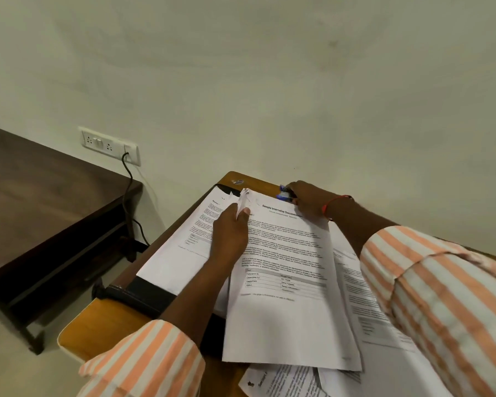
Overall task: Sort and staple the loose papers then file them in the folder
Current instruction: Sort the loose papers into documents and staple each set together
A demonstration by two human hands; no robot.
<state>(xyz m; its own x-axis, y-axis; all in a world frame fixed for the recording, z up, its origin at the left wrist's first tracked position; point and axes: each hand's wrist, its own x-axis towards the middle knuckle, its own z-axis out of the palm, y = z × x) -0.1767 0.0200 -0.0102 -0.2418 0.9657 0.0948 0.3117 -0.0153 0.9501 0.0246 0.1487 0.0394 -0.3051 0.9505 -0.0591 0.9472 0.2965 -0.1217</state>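
Currently pinching the curled-up top-left corner of the top sheet point(287, 282) between thumb and fingers of the left hand point(229, 236), forearm lying across the page. Gripping the blue stapler point(284, 193) with the right hand point(309, 202), fingers curled over it at the sheet's far edge, just beside the heading "Sample Internship Documentation". Red thread point(335, 202) round the right wrist; orange-striped sleeves point(441, 296). Under that sheet, more loose papers point(178, 247), fanned out left, right and toward the near edge. Beneath them on the left, a black folder point(149, 293), flat on the wooden counter point(103, 319). Further left, a dark table point(40, 196); on the wall, a socket plate point(109, 144) with a black cable point(128, 179) plugged in.
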